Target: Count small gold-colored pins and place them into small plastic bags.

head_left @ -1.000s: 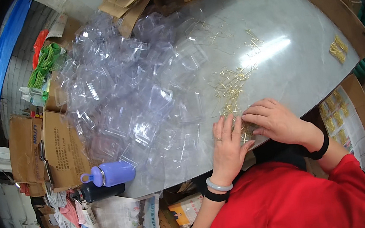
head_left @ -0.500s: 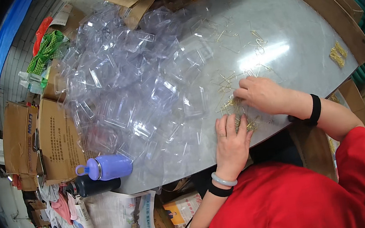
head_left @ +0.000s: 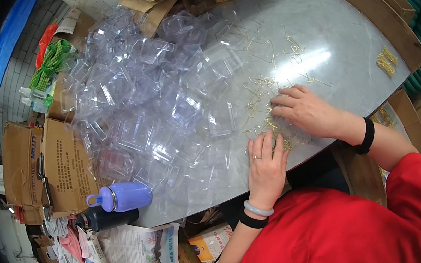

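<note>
Had the left hand at the near end, right hand along the right edge, of gold wire hooks strewn away across the counter; could not tell any grip.

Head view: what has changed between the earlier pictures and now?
The right hand has moved forward along the gold wire hooks, away from the left hand; any grip on them is hidden. The left hand, purple bottle and clear plastic pile stayed roughly put.
</note>
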Motion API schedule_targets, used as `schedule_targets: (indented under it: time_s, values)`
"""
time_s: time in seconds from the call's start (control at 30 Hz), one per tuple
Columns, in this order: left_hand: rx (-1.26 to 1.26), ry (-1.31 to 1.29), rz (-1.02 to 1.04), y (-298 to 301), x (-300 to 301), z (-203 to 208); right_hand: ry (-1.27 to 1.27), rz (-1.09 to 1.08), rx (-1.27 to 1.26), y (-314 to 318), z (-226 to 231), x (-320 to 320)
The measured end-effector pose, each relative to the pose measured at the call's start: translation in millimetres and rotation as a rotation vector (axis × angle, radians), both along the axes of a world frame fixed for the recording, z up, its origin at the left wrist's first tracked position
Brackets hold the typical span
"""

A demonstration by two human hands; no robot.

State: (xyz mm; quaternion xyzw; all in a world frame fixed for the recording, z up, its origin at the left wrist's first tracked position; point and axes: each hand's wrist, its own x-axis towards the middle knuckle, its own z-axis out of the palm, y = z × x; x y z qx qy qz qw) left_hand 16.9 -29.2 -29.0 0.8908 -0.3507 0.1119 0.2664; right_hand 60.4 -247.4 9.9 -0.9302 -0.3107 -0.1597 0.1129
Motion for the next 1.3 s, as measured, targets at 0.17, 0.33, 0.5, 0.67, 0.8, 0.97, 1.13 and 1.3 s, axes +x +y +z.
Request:
schedule_targets:
  time_s: [0.17,0.33,0.5,0.67,0.8,0.97,1.13,1.3]
  values:
    - [-0.026,-0.020,-0.016,-0.4,-0.5,-1.7,0.064,-0.105,-0.207,4.8,5.6,-13.5]
    - [-0.036,-0.026,0.006,0.0,-1.4,0.2,0.324,-0.319,0.096,-0.5,3.8,3.5]
    - [-0.050,-0.002,-0.044,2.2,-1.0,0.9,0.278,-0.493,0.039,2.4,0.8,4.7]
    - [-0.101,0.016,-0.056,6.0,-1.4,-3.0,0.352,-0.314,0.012,17.5,6.5,0.1]
    - [-0.144,0.025,-0.001,2.9,-4.3,-0.9,0.352,-0.063,0.061,10.6,3.4,-4.0]
    - [-0.014,-0.029,-0.010,-0.2,0.9,4.9,0.393,-0.056,0.092,1.1,14.6,14.0]
    - [-0.002,-0.019,-0.016,-0.4,0.6,4.6,0.035,0.048,-0.044,9.3,6.0,62.4]
    - [-0.021,-0.003,0.015,-0.7,-1.9,0.1,0.090,0.102,-0.218,14.0,-1.4,64.3]
